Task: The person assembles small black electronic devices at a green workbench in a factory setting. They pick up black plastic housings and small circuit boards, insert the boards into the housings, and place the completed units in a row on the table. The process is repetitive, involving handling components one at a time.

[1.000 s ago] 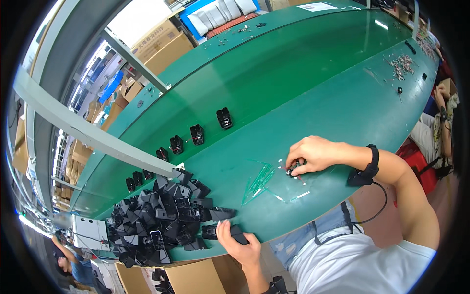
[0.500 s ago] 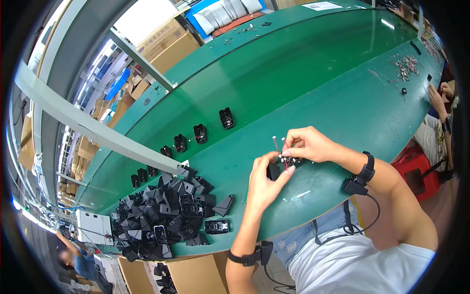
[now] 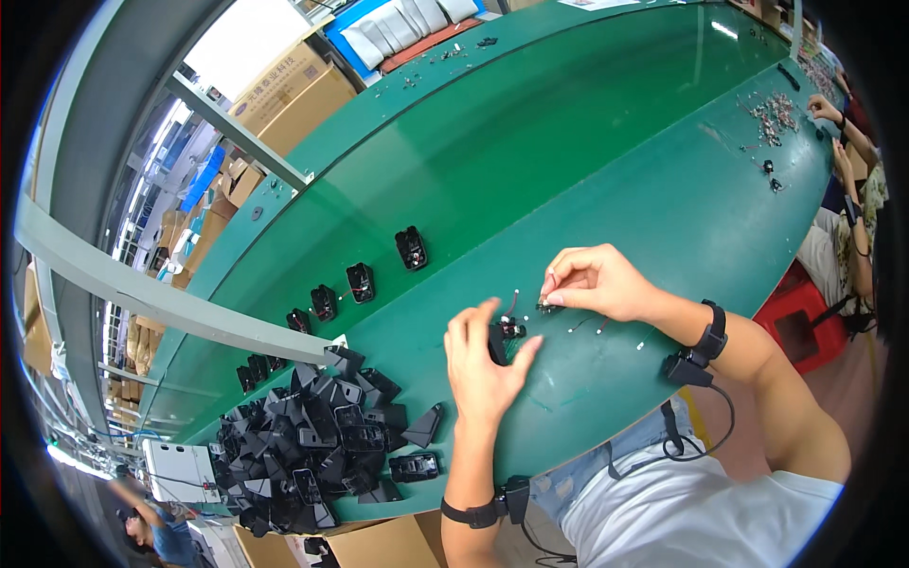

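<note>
The left hand (image 3: pixel 481 374) is spread, thumb apart from fingers, around a black housing (image 3: pixel 496 345) at the green table (image 3: pixel 615 222), though how firmly it is touched cannot be told, while a small wired part (image 3: pixel 544 307) is pinched by the right hand (image 3: pixel 597 282) nearby. The handling of wired parts at the housing is judged to be the step in hand, with a steadied housing and untangled leads called for next. The housing is seen dark and partly hidden, a round black component (image 3: pixel 513 328) showing beside it; farther off, filled housings (image 3: pixel 360 282) are lined up.

Left grip (image 3: pixel 483 374) around black housing (image 3: pixel 496 345); right grip (image 3: pixel 603 284) pinching small part (image 3: pixel 544 307).
</note>
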Demonstrator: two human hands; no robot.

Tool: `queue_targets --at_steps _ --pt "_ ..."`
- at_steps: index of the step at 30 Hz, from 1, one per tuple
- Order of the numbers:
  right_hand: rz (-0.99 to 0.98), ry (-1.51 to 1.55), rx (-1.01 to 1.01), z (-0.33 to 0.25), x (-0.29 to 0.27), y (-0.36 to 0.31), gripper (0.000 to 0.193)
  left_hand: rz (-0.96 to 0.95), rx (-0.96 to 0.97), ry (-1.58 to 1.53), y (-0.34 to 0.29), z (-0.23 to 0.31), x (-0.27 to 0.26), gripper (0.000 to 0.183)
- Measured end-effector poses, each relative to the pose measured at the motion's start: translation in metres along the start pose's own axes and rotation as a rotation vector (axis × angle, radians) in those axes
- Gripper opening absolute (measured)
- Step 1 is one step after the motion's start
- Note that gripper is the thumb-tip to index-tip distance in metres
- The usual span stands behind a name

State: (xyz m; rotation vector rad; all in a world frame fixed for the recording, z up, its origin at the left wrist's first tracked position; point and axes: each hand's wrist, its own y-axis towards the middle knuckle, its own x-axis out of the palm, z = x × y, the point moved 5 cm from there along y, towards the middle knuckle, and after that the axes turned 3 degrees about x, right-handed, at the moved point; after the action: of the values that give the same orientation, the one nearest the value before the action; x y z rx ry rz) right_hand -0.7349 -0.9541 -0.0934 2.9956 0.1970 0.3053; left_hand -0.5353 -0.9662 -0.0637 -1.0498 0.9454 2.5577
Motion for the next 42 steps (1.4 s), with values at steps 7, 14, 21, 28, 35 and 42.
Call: queue_targets --at_steps 7,14,21,28,35,42 --pt "-0.007 -0.452 -0.273 -0.022 0.023 -0.009 0.009 0.004 0.018 -0.303 -0.007 -0.003 0.017 0.025" --pt "0.031 -0.305 -0.092 -0.016 0.022 -0.009 0.007 -0.031 0.109 -0.293 -0.005 0.001 0.016 0.04" --pt "0.055 -0.411 -0.259 -0.03 0.018 -0.012 0.01 -0.145 -0.055 -0.382 -0.002 0.004 0.011 0.077" --pt "-0.007 -0.583 -0.464 -0.045 0.038 -0.023 0.015 -0.113 -0.003 -0.216 -0.004 0.004 0.009 0.074" --pt "0.007 -0.696 -0.593 -0.044 0.049 -0.029 0.018 -0.14 0.094 -0.21 -0.003 0.013 0.007 0.084" --pt "0.03 -0.738 -0.53 -0.04 0.048 -0.031 0.019 -0.085 0.019 -0.247 -0.003 0.012 0.01 0.092"
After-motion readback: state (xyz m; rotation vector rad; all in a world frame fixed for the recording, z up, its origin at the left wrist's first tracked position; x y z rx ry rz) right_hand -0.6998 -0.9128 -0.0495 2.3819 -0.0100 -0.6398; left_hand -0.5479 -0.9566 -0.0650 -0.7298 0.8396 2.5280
